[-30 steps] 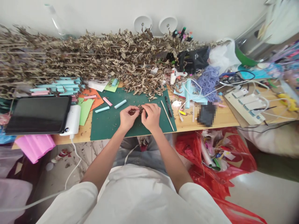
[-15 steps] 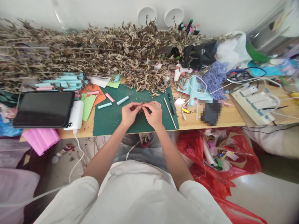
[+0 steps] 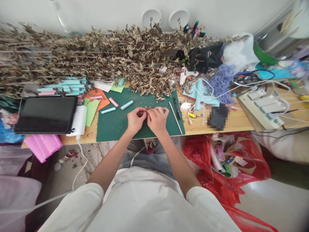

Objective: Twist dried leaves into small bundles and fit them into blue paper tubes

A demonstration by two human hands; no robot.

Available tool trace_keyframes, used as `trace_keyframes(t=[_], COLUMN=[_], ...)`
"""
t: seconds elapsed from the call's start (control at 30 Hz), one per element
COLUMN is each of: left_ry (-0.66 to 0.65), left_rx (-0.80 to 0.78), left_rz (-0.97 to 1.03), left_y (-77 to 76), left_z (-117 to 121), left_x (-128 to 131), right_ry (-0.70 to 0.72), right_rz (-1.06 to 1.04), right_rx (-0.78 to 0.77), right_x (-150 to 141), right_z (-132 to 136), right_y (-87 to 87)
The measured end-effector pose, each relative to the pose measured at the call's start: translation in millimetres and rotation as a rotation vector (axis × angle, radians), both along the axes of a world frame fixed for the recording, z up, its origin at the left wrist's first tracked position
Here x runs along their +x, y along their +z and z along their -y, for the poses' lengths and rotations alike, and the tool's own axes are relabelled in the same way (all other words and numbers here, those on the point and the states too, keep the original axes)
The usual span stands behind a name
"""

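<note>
Dried leaves (image 3: pixel 141 113) sit in the pinched grip of a person's left hand (image 3: pixel 135 121) over a green mat (image 3: pixel 113 129) on the table (image 3: pixel 234 120), its fingertips meeting those of the right hand (image 3: pixel 158 120), whose own grip is too hidden to tell. A leaf pile (image 3: pixel 152 84) lies just beyond, with blue rolls (image 3: pixel 126 105) and a pink roll (image 3: pixel 113 102) to the left, a stick (image 3: pixel 175 118) and pen (image 3: pixel 177 108) to the right.

Bright, soft light (blurry edges).
</note>
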State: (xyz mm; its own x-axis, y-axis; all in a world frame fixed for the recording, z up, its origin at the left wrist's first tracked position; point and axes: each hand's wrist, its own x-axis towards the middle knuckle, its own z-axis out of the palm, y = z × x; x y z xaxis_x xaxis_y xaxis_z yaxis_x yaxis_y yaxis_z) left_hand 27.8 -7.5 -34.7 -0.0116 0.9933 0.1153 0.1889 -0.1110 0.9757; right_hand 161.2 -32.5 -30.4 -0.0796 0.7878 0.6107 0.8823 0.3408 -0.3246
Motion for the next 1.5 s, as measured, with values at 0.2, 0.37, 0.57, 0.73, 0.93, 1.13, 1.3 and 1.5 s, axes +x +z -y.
trace_keyframes(t=[0.2, 0.37, 0.57, 0.73, 0.93, 1.13, 1.3, 1.5], left_ry=[0.05, 0.011, -0.01, -0.022, -0.048, -0.048, -0.012, 0.038], left_rx=[-0.035, -0.036, 0.031, -0.038, -0.06, -0.082, -0.056, -0.029], left_rz=[0.126, 0.194, 0.221, 0.264, 0.268, 0.2, 0.128, 0.169], left_y=[-4.7, -4.7, -4.3, -2.5, -3.1, -2.0, -0.3, -1.4], left_z=[-3.0, -4.1, -3.3, -2.6, -2.6, -1.2, 0.5, -0.9], left_x=[-3.0, -4.8, -4.3, -2.7, -2.5, -1.4, 0.3, -2.1], right_ry=[-0.091, -0.062, -0.043, 0.023, 0.12, 0.083, 0.04, -0.057], right_rz=[-0.114, -0.149, -0.152, -0.18, -0.22, -0.169, -0.038, -0.142], right_rx=[-0.035, -0.115, -0.122, -0.131, -0.13, -0.134, -0.054, 0.019], right_x=[6.0, 6.8, 7.0, 6.1, 8.7, 6.1, 2.2, 8.3], right_z=[-3.5, -6.1, -6.2, -4.6, -7.2, -4.2, -1.0, -5.3], right_y=[-2.6, -2.9, -1.7, 0.8, -1.9, -2.9, -1.3, -5.7])
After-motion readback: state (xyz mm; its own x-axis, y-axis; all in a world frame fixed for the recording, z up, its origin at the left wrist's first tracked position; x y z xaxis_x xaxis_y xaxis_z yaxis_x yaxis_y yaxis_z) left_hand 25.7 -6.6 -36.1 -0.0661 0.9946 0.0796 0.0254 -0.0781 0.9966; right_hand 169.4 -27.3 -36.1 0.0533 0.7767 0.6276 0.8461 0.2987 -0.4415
